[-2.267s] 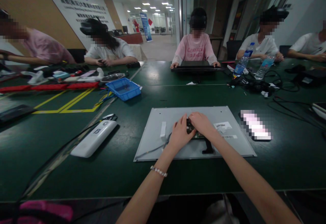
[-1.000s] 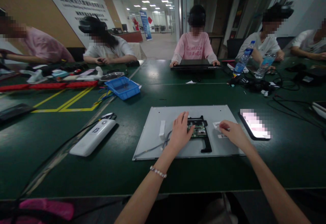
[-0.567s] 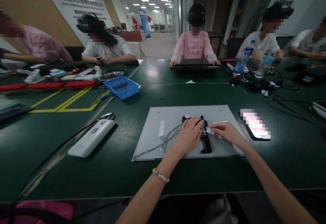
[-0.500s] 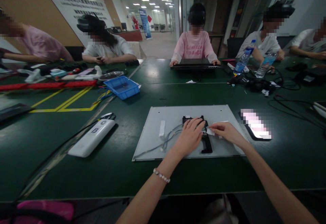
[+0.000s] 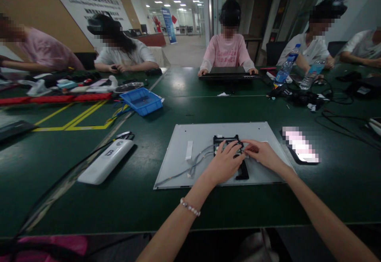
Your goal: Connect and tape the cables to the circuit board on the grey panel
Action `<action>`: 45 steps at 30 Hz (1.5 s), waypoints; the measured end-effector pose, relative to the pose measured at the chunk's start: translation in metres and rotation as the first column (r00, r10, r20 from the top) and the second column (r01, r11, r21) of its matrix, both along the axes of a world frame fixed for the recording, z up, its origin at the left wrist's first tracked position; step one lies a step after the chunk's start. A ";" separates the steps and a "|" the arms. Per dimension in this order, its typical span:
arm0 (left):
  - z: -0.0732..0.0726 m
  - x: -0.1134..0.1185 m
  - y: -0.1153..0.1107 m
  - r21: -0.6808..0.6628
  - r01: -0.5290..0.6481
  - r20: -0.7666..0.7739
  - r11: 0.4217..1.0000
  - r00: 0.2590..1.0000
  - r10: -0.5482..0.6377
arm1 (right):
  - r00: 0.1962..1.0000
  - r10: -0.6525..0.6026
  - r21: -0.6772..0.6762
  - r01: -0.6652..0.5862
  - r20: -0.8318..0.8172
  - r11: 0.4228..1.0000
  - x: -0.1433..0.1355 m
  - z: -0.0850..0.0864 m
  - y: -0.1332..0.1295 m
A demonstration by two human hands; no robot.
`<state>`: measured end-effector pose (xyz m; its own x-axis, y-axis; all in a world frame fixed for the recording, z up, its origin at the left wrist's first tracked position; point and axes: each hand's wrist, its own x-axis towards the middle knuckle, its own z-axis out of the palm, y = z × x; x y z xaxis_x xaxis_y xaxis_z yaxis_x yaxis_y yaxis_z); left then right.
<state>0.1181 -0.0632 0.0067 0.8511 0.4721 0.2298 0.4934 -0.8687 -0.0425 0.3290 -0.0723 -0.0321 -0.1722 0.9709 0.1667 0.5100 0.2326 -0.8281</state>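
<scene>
A pale grey panel (image 5: 178, 151) lies flat on the green table, with a black frame (image 5: 243, 171) on it. Grey cables (image 5: 198, 159) run left from the frame across the panel, near a white strip (image 5: 189, 150). My left hand (image 5: 224, 162) rests over the frame with its fingers spread. At the frame's right side, my right hand (image 5: 262, 155) has thumb and fingers pinched together close to my left fingertips. What the pinch holds is too small and hidden to name.
A white power bank (image 5: 105, 162) with a black cable lies left of the panel, and a phone (image 5: 302, 145) lies to its right. A blue tray (image 5: 141, 101) sits beyond. Across the table are several people, bottles (image 5: 287, 65) and a black flat device (image 5: 229, 75).
My right fingers have shifted slightly up and left, closer to the left hand. The white piece seen between them is now mostly out of sight. My left fingers have spread a little.
</scene>
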 end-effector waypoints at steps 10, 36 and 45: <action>-0.005 0.002 0.001 -0.003 -0.014 -0.020 1.000 1.000 0.013 | 0.996 -0.013 0.087 0.005 0.086 0.996 -0.003 -0.001 -0.001; -0.002 0.002 0.000 -0.055 -0.038 0.046 0.998 0.998 0.040 | 0.949 -0.119 0.237 0.048 0.293 0.970 -0.008 0.006 -0.020; 0.023 -0.040 0.031 -0.212 -0.264 0.367 0.941 0.871 0.327 | 0.958 -0.095 0.262 0.021 0.272 0.965 -0.004 0.008 -0.026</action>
